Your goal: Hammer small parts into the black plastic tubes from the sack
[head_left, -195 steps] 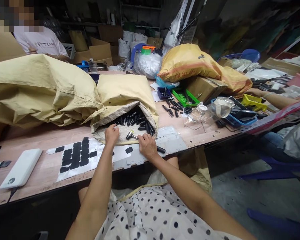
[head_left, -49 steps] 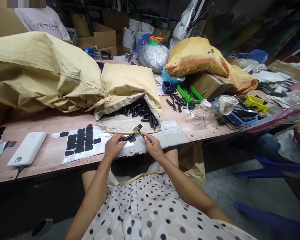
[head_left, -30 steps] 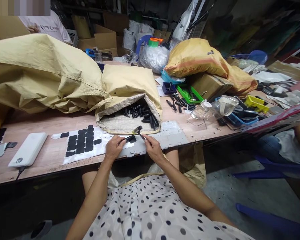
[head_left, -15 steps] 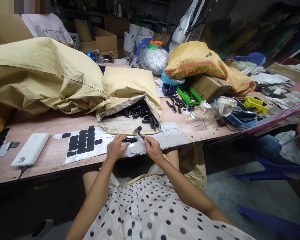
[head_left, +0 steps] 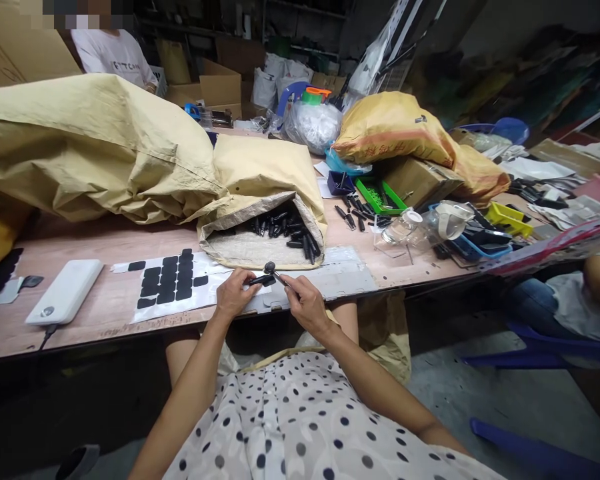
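Observation:
My left hand (head_left: 233,292) is closed on one end of a slim black piece (head_left: 261,281), holding it low over the grey board (head_left: 347,267) at the table's front edge. My right hand (head_left: 306,303) grips the handle of a small hammer (head_left: 269,267). Its dark, round head lies right above the black piece; whether the two touch I cannot tell. Just behind both hands, an open beige sack (head_left: 260,250) shows many similar black pieces (head_left: 305,243) inside its mouth.
To the left lie a sheet of black stickers (head_left: 167,280) and a white power bank (head_left: 65,292) with a cable. A green tray (head_left: 380,197), a clear jug (head_left: 450,220) and a yellow sack (head_left: 390,130) stand to the right. Another person (head_left: 113,53) is behind the sacks.
The hammer has turned in my right hand, so its head now shows its dark round face and sits slightly lower and left, over the black piece. My left hand keeps its hold.

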`<state>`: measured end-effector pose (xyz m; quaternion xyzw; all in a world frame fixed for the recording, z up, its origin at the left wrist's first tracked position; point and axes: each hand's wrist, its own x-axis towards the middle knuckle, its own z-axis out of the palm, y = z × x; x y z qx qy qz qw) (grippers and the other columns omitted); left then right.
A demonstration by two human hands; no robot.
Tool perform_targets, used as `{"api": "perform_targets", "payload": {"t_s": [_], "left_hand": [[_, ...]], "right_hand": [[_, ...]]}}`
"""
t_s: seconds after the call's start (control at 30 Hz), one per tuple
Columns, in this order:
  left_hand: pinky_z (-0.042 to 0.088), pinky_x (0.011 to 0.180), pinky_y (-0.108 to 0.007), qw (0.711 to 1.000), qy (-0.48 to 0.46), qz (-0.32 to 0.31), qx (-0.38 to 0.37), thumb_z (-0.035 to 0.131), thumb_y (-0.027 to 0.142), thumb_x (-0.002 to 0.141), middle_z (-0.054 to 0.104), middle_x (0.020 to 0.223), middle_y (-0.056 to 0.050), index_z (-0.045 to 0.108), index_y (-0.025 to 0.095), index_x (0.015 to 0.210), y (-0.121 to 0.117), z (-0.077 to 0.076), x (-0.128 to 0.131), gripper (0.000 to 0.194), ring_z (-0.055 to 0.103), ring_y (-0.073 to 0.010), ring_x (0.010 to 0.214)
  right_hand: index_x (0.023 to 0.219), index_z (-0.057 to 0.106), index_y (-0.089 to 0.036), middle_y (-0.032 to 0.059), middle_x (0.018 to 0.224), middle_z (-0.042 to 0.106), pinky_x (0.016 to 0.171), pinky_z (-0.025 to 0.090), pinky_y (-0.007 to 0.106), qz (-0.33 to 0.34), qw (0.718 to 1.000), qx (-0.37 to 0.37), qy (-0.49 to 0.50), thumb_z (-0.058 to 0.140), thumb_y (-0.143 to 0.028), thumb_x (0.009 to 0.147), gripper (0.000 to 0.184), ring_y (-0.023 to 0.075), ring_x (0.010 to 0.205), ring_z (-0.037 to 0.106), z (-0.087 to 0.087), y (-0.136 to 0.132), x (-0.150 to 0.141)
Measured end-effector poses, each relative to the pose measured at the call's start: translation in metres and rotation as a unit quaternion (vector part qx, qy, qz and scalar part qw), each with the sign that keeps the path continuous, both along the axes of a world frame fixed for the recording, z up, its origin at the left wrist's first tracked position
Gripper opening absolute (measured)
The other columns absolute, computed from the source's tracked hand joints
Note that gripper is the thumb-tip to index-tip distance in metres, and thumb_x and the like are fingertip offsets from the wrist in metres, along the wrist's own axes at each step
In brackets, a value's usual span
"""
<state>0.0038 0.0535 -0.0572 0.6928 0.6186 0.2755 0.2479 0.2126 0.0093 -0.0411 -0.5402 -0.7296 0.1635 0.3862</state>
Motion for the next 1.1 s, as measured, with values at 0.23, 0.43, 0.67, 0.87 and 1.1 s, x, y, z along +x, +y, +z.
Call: {"api": "perform_targets", "payload": {"t_s": [0.23,0.43,0.67,0.87,1.1], "left_hand": [[0.048,0.070,-0.025,1.000,-0.009,0.009,-0.011,0.072,0.029,0.079,0.069,0.092,0.003,0.072,0.027,0.090,0.001,0.001,0.001,0.011,0.063,-0.0153,0.076],[0.048,0.069,-0.025,1.000,-0.026,0.008,-0.007,0.072,0.029,0.079,0.068,0.089,0.003,0.072,0.027,0.090,0.001,-0.001,0.002,0.011,0.063,-0.0154,0.077],[0.048,0.069,-0.025,1.000,-0.021,0.011,-0.010,0.073,0.028,0.079,0.068,0.088,0.002,0.072,0.026,0.088,0.000,0.002,0.002,0.010,0.063,-0.0154,0.076],[0.049,0.072,-0.026,1.000,0.024,0.016,0.005,0.073,0.028,0.079,0.069,0.093,0.001,0.069,0.025,0.088,-0.003,0.003,0.006,0.011,0.067,-0.0178,0.085],[0.048,0.069,-0.026,0.998,0.064,-0.008,0.014,0.062,0.031,0.089,0.068,0.099,0.000,0.069,0.027,0.098,-0.009,-0.002,0.002,0.012,0.063,-0.0143,0.071]], "right_hand": [[0.126,0.072,-0.032,0.0022,0.091,0.067,0.075,0.052,0.025,-0.020,0.995,-0.046,-0.083,0.051,-0.020,0.095,0.040,0.0174,0.082,0.064,0.005,0.000,-0.001],[0.132,0.069,-0.031,0.0035,0.095,0.067,0.079,0.053,0.025,0.006,0.997,-0.025,-0.072,0.051,-0.022,0.097,0.041,0.0178,0.086,0.065,0.011,-0.002,-0.006],[0.129,0.070,-0.030,0.0030,0.095,0.068,0.077,0.052,0.026,0.010,0.996,-0.031,-0.085,0.049,-0.020,0.096,0.040,0.0179,0.086,0.065,0.002,0.002,-0.012],[0.122,0.072,-0.027,0.0058,0.096,0.067,0.080,0.049,0.029,-0.060,0.983,-0.004,-0.172,0.053,-0.019,0.095,0.034,0.0212,0.091,0.060,-0.003,0.047,0.001],[0.118,0.072,-0.026,0.0082,0.093,0.063,0.077,0.039,0.034,-0.083,0.950,0.025,-0.299,0.053,-0.018,0.095,0.031,0.0245,0.091,0.051,-0.019,0.068,0.002]]}}
